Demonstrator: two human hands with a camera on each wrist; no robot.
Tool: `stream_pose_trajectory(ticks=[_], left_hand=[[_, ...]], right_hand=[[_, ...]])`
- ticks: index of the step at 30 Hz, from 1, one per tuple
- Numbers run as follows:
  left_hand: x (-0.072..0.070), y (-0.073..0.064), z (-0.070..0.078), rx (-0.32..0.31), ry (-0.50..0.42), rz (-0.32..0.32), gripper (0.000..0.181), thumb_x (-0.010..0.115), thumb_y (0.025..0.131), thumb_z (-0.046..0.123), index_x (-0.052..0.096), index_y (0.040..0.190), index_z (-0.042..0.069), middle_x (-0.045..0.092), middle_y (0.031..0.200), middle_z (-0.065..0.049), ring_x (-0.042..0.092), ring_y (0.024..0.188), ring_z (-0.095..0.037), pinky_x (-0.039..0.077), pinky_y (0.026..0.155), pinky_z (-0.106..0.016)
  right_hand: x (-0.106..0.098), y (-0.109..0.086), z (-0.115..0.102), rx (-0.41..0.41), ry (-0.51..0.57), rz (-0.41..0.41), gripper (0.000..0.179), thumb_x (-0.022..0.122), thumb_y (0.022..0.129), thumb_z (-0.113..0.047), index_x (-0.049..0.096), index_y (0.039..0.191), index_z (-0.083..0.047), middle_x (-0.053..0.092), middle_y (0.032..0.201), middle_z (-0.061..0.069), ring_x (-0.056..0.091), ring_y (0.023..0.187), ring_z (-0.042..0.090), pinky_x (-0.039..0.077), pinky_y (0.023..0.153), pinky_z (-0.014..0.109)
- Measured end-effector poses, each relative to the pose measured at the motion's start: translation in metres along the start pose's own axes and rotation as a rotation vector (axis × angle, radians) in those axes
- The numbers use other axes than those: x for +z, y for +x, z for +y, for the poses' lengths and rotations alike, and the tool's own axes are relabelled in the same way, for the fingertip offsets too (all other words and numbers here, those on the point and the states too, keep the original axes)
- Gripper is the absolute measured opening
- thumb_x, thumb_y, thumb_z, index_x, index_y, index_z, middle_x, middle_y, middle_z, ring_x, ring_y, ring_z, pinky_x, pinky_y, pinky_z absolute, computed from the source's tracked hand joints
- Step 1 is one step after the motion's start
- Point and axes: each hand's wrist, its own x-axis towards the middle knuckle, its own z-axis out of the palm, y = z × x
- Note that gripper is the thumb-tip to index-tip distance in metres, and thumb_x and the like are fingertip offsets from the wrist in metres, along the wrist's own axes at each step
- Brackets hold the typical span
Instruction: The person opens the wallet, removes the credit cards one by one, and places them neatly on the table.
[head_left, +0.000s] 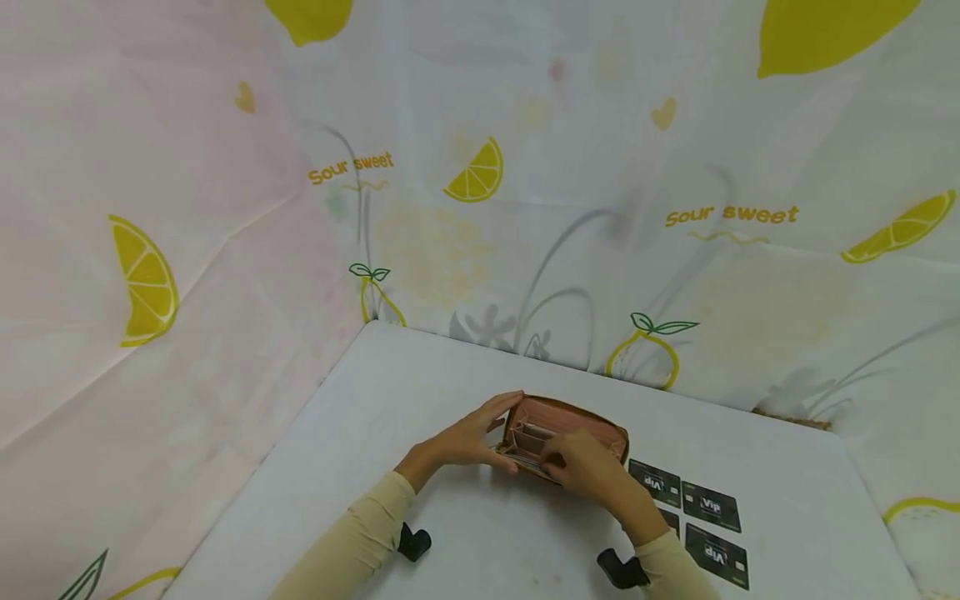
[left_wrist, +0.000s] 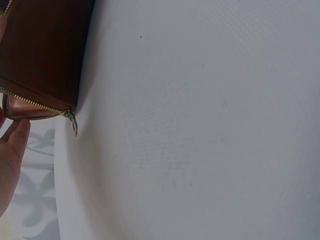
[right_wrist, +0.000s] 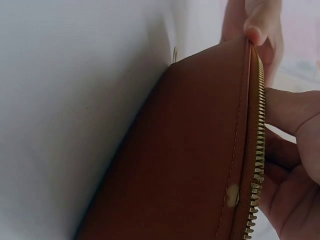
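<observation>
A brown zip-around wallet (head_left: pixel 558 414) stands unzipped on the white table, its pink lining and inner compartments facing up. My left hand (head_left: pixel 465 437) grips its left end, thumb at the near edge and fingers at the far edge. Over the wallet's opening, my right hand (head_left: pixel 588 467) has its curled fingers down inside by the near wall. In the right wrist view, the thumb (right_wrist: pixel 292 112) lies against the inner side of the brass zipper (right_wrist: pixel 260 135); I cannot tell what those fingers hold. A zipper pull (left_wrist: pixel 74 125) hangs at one corner in the left wrist view.
Several black Vip cards (head_left: pixel 711 506) lie flat on the table (head_left: pixel 450 358) right of the wallet, one partly hidden behind my right forearm. A lemon-print wall covering (head_left: pixel 480 250) rises behind the table and along its left side. Black wrist devices (head_left: pixel 414 543) show beside both sleeves.
</observation>
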Motion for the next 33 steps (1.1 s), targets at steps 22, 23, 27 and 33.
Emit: stream_pose_trajectory(ticks=[22, 23, 27, 33], left_hand=[[-0.001, 0.001, -0.001, 0.017, 0.013, -0.001, 0.113, 0.088, 0.073, 0.024, 0.014, 0.157, 0.009, 0.012, 0.162, -0.006, 0.016, 0.147, -0.017, 0.03, 0.116, -0.038], [0.0, 0.001, -0.001, 0.026, 0.017, -0.003, 0.114, 0.088, 0.073, 0.024, 0.013, 0.157, 0.009, 0.012, 0.162, -0.008, 0.015, 0.147, -0.018, 0.03, 0.115, -0.039], [0.002, 0.001, -0.003, 0.062, 0.037, -0.012, 0.117, 0.088, 0.072, 0.026, 0.011, 0.157, 0.008, 0.01, 0.162, -0.012, 0.014, 0.147, -0.018, 0.03, 0.115, -0.041], [0.0, 0.0, -0.005, 0.051, 0.051, -0.007, 0.116, 0.088, 0.072, 0.027, 0.011, 0.157, 0.01, 0.01, 0.162, -0.011, 0.014, 0.147, -0.015, 0.03, 0.116, -0.039]], right_hand=[[-0.005, 0.013, -0.003, 0.007, 0.034, -0.118, 0.031, 0.073, 0.079, -0.001, 0.058, 0.059, -0.019, 0.039, 0.055, -0.016, 0.032, 0.051, -0.001, 0.029, 0.046, 0.017], [-0.005, 0.014, -0.003, 0.009, 0.035, -0.125, 0.034, 0.073, 0.077, 0.0, 0.055, 0.056, -0.02, 0.035, 0.054, -0.017, 0.03, 0.05, -0.001, 0.026, 0.046, 0.017], [-0.002, 0.018, -0.003, 0.004, 0.001, -0.128, 0.041, 0.072, 0.067, 0.002, 0.042, 0.052, -0.021, 0.022, 0.053, -0.016, 0.021, 0.05, 0.001, 0.016, 0.046, 0.019], [0.0, 0.02, -0.003, 0.014, -0.032, -0.126, 0.037, 0.072, 0.069, 0.001, 0.047, 0.053, -0.02, 0.027, 0.053, -0.015, 0.024, 0.05, 0.001, 0.019, 0.045, 0.018]])
